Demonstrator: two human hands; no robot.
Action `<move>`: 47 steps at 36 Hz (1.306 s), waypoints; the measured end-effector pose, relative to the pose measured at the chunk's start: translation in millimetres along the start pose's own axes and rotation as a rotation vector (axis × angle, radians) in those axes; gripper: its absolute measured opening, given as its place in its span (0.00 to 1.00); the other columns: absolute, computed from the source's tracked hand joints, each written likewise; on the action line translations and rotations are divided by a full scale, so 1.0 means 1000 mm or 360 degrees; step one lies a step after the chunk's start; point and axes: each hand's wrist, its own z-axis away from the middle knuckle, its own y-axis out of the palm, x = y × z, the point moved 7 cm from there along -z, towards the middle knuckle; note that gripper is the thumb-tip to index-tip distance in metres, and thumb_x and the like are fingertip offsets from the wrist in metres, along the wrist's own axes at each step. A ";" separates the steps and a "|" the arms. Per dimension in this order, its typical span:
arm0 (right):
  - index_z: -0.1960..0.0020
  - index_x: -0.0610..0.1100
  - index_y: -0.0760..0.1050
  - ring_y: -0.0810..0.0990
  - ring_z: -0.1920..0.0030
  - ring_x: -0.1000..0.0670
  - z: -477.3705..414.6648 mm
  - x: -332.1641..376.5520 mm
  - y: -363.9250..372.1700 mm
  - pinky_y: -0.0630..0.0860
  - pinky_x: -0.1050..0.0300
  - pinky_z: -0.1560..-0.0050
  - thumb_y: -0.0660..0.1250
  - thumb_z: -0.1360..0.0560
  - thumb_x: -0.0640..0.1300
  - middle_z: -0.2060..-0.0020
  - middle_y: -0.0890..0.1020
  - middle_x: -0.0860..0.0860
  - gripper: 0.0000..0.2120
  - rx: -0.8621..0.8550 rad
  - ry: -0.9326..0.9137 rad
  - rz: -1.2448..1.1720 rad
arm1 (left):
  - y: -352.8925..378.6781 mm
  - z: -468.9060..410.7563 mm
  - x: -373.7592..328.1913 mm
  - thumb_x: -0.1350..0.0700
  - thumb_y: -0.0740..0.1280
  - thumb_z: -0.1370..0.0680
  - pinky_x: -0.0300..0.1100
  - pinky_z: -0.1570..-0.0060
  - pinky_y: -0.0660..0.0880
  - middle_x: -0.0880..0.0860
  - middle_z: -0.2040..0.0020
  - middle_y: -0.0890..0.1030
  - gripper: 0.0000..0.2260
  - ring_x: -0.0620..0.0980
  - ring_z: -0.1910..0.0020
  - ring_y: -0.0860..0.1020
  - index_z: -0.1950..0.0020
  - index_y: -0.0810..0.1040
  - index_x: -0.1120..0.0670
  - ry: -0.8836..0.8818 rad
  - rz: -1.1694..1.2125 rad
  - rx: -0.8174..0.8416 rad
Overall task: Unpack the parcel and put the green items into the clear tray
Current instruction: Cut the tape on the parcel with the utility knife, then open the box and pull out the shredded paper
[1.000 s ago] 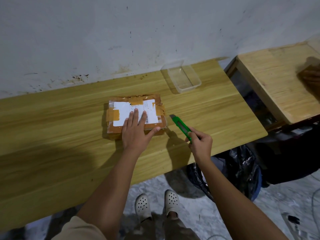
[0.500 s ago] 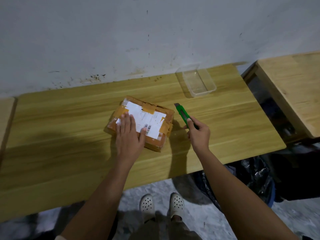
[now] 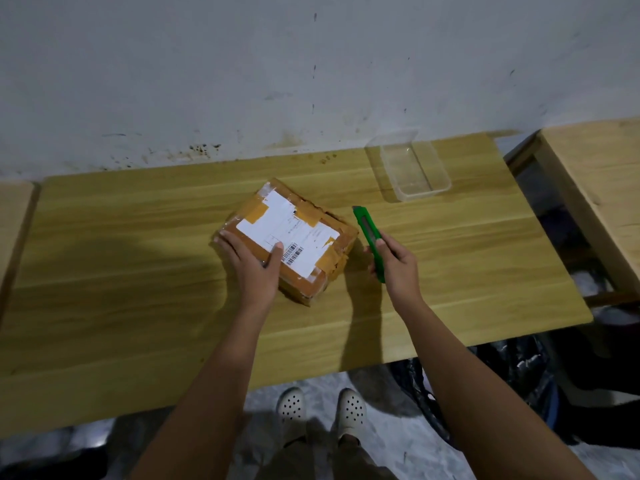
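We see a long wooden desk [image 3: 138, 271] set against a stained, pale wall [image 3: 242, 64]. A second desk [image 3: 595, 174] stands beside its right end and a third desk [image 3: 14, 220] at its left. Below its near edge are white shoes [image 3: 292, 408] on a pale floor [image 3: 381, 445], near a black plastic bag [image 3: 512, 375].

I am watching from far off. The left hand [image 3: 254, 268] is covering the near left corner of the parcel [image 3: 304, 268], so I am not seeing that part. The taped parcel is hiding whatever is lying inside. The writing on its white label [image 3: 287, 226] is looking too small for me to read. The right hand [image 3: 394, 263] is hiding the lower half of the green cutter [image 3: 365, 226]. The side table [image 3: 602, 174] is running off the right edge. The main table [image 3: 450, 271] is hiding much of the black bag [image 3: 519, 368].
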 end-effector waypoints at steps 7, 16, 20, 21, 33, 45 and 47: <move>0.28 0.41 0.62 0.72 0.70 0.53 -0.024 0.003 0.017 0.72 0.66 0.71 0.52 0.20 0.33 0.59 0.78 0.48 0.20 0.0156 0.0083 -0.0032 | -0.004 -0.044 -0.003 0.55 0.68 0.24 0.42 0.31 0.55 0.50 0.23 0.37 0.42 0.49 0.24 0.47 0.24 0.37 0.52 0.0013 -0.0004 0.0155; 0.29 0.46 0.64 0.76 0.41 0.48 -0.076 0.011 0.025 0.75 0.51 0.41 0.57 0.20 0.39 0.39 0.77 0.45 0.20 -0.0099 0.0005 0.0143 | 0.006 -0.089 -0.005 0.68 0.66 0.26 0.34 0.56 0.74 0.52 0.25 0.58 0.42 0.43 0.38 0.68 0.23 0.43 0.48 0.0032 0.0260 0.0305; 0.29 0.48 0.64 0.68 0.31 0.47 -0.096 0.026 0.035 0.67 0.46 0.31 0.59 0.21 0.41 0.30 0.70 0.48 0.21 -0.0181 -0.0028 0.0353 | 0.008 -0.103 -0.004 0.68 0.68 0.29 0.42 0.50 0.78 0.54 0.26 0.62 0.42 0.49 0.35 0.70 0.24 0.47 0.47 0.0100 0.0325 0.0343; 0.29 0.48 0.64 0.67 0.31 0.47 -0.100 0.028 0.038 0.67 0.47 0.30 0.60 0.21 0.41 0.30 0.70 0.49 0.21 -0.0180 -0.0034 0.0395 | 0.009 -0.104 -0.004 0.69 0.68 0.28 0.42 0.51 0.78 0.54 0.27 0.63 0.42 0.49 0.36 0.71 0.24 0.47 0.47 0.0098 0.0328 0.0356; 0.36 0.40 0.73 0.78 0.46 0.46 -0.126 0.033 0.048 0.75 0.58 0.45 0.68 0.26 0.42 0.43 0.79 0.42 0.19 -0.0360 -0.0260 0.0902 | 0.014 -0.077 -0.014 0.62 0.63 0.22 0.25 0.67 0.73 0.42 0.27 0.56 0.34 0.26 0.54 0.72 0.24 0.45 0.46 0.0035 0.0316 0.0223; 0.36 0.36 0.72 0.77 0.42 0.43 -0.131 0.042 0.053 0.72 0.58 0.43 0.66 0.24 0.44 0.41 0.78 0.40 0.19 -0.0406 -0.0309 0.1006 | 0.011 -0.077 -0.019 0.53 0.61 0.21 0.42 0.48 0.78 0.44 0.23 0.44 0.33 0.49 0.28 0.62 0.24 0.42 0.43 0.0071 0.0036 0.0162; 0.36 0.36 0.73 0.77 0.42 0.43 -0.126 0.050 0.055 0.72 0.57 0.42 0.65 0.24 0.44 0.42 0.78 0.40 0.19 -0.0426 -0.0413 0.0986 | 0.011 -0.078 -0.020 0.53 0.61 0.21 0.44 0.45 0.77 0.43 0.23 0.43 0.33 0.48 0.28 0.60 0.24 0.42 0.43 0.0082 0.0039 0.0202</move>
